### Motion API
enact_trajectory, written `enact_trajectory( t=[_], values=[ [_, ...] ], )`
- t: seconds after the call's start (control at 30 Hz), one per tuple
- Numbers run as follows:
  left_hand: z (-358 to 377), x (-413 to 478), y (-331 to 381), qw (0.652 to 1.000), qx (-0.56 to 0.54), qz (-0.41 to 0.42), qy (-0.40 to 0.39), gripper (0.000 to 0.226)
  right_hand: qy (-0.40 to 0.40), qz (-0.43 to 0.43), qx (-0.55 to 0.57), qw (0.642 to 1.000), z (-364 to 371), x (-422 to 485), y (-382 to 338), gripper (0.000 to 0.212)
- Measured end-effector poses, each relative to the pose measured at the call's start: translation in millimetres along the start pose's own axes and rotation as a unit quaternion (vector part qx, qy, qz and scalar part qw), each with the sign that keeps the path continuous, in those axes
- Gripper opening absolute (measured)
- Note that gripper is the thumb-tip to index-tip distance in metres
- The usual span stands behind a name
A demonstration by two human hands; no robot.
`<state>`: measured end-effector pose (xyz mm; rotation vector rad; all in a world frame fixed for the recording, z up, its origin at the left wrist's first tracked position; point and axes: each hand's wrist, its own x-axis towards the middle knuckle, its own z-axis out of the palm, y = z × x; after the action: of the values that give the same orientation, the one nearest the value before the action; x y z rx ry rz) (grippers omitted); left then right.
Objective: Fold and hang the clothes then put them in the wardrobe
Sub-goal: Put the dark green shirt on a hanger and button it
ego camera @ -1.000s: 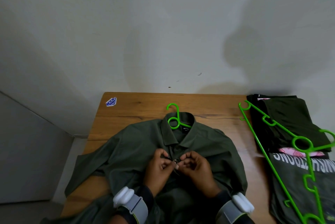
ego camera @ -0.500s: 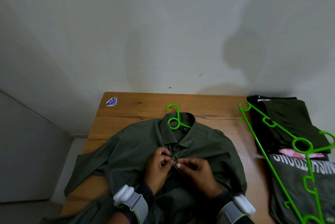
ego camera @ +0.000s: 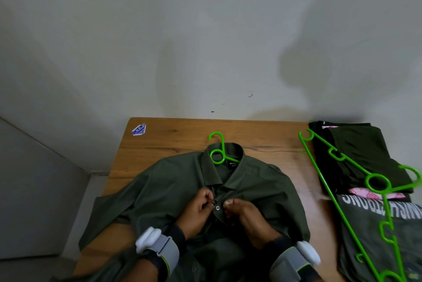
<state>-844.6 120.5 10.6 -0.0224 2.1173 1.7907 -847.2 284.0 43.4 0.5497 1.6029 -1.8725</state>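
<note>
An olive green collared shirt (ego camera: 164,190) lies face up on the wooden table (ego camera: 182,135). A bright green hanger (ego camera: 218,150) sits inside its collar, hook pointing toward the wall. My left hand (ego camera: 196,208) pinches the left edge of the shirt's front placket just below the collar. My right hand (ego camera: 242,213) pinches the right edge of the placket. A small button (ego camera: 217,208) shows between the two hands. Both wrists wear grey bands with white modules.
A stack of dark folded clothes (ego camera: 356,154) lies at the table's right, with a printed grey T-shirt (ego camera: 374,231) nearer me. A second green hanger (ego camera: 356,192) lies across them. A blue sticker (ego camera: 139,129) marks the far left corner. The wall stands behind the table.
My hands have shifted slightly apart on the placket, and a button now shows between them. The shirt and hangers have stayed in place.
</note>
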Motion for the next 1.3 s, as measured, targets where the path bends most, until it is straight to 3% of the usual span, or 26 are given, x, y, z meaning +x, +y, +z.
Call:
enact_trajectory(
  t=[0.07, 0.1, 0.17, 0.2, 0.27, 0.3, 0.4, 0.57, 0.7, 0.8, 0.87, 0.93, 1.03, 1.13, 1.23, 1.3],
  values=[
    [-5.7, 2.1, -2.9, 0.999, 0.034, -0.012, -0.018, 0.011, 0.049, -0.081, -0.097, 0.991, -1.7, 6.0, 9.6, 0.022],
    [-6.8, 2.7, -3.7, 0.997, 0.075, -0.008, -0.017, 0.016, 0.084, -0.142, -0.185, 0.969, -5.7, 7.4, 14.9, 0.019],
    [-8.1, -0.1, -4.5, 0.978, 0.208, 0.014, 0.030, 0.032, 0.159, -0.247, -0.372, 0.881, -14.1, 7.2, 24.2, 0.012],
    [-7.9, -3.5, -4.9, 0.950, 0.303, 0.031, 0.073, 0.037, 0.200, -0.281, -0.457, 0.820, -17.9, 5.5, 27.5, 0.016],
    [-8.0, -8.5, -8.1, 0.874, 0.466, 0.050, 0.128, 0.052, 0.271, -0.275, -0.579, 0.718, -20.9, -0.8, 33.5, 0.041],
    [-7.8, -10.5, -10.4, 0.852, 0.508, 0.047, 0.117, 0.063, 0.277, -0.247, -0.606, 0.703, -23.7, -2.2, 38.6, 0.053],
    [-7.0, -6.6, -29.3, 0.808, 0.581, 0.069, 0.063, 0.072, 0.222, -0.174, -0.636, 0.718, -41.0, -0.2, 49.9, 0.083],
    [-21.3, 58.2, -26.7, 0.804, 0.592, 0.022, 0.051, 0.066, 0.157, -0.166, -0.656, 0.719, -63.3, 52.8, 7.2, 0.083],
    [-33.0, 101.9, -2.5, 0.815, 0.576, -0.053, 0.017, 0.080, 0.139, -0.136, -0.641, 0.743, -61.0, 94.9, -38.7, 0.093],
    [-30.0, 86.4, 7.6, 0.825, 0.561, -0.016, 0.062, 0.073, 0.142, -0.158, -0.596, 0.774, -63.7, 90.7, -42.1, 0.076],
    [-21.7, 62.2, 14.7, 0.822, 0.547, 0.059, 0.146, 0.060, 0.202, -0.267, -0.486, 0.807, -68.6, 67.2, -39.8, 0.056],
    [-4.5, 30.6, 19.8, 0.810, 0.537, 0.138, 0.192, 0.055, 0.270, -0.357, -0.436, 0.781, -79.5, 37.2, -31.1, 0.039],
    [25.9, -21.5, 17.2, 0.806, 0.548, 0.207, 0.087, 0.056, 0.265, -0.324, -0.507, 0.753, -88.5, -6.8, -9.5, 0.034],
    [44.5, -58.6, 0.9, 0.809, 0.560, 0.176, -0.036, 0.048, 0.207, -0.261, -0.587, 0.738, -90.9, -24.7, 13.5, 0.044],
    [46.5, -71.1, 0.1, 0.814, 0.550, 0.158, -0.098, 0.024, 0.241, -0.306, -0.570, 0.724, -89.6, -35.3, 9.4, 0.033],
    [42.0, -73.8, 3.9, 0.809, 0.547, 0.155, -0.147, 0.024, 0.279, -0.370, -0.529, 0.711, -79.6, -48.5, 0.4, 0.024]
  ],
)
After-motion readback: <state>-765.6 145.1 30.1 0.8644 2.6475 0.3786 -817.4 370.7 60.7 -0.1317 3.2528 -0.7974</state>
